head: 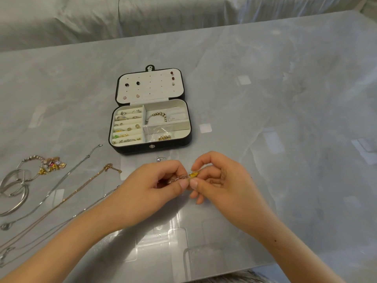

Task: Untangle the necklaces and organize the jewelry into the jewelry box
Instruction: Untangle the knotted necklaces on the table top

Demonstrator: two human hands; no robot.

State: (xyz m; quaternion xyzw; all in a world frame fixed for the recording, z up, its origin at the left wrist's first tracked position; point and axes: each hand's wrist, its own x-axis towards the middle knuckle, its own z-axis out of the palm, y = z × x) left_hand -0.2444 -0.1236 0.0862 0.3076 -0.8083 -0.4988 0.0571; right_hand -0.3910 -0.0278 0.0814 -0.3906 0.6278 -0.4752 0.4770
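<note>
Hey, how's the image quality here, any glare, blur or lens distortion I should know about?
Head view: bright glare patches on the glossy table, strongest near the bottom centre; the table's far edge bows from wide-angle distortion; the left hand and right hand look slightly soft, so the small gold piece they pinch lacks detail; the jewelry box is evenly lit.

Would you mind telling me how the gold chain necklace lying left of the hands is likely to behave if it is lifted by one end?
The gold chain necklace lies in a long thin line on the table, so it is probably floppy and would dangle and swing. It looks fine-linked, so likely light. Silver chains run close beside it, so it may snag them.
</note>
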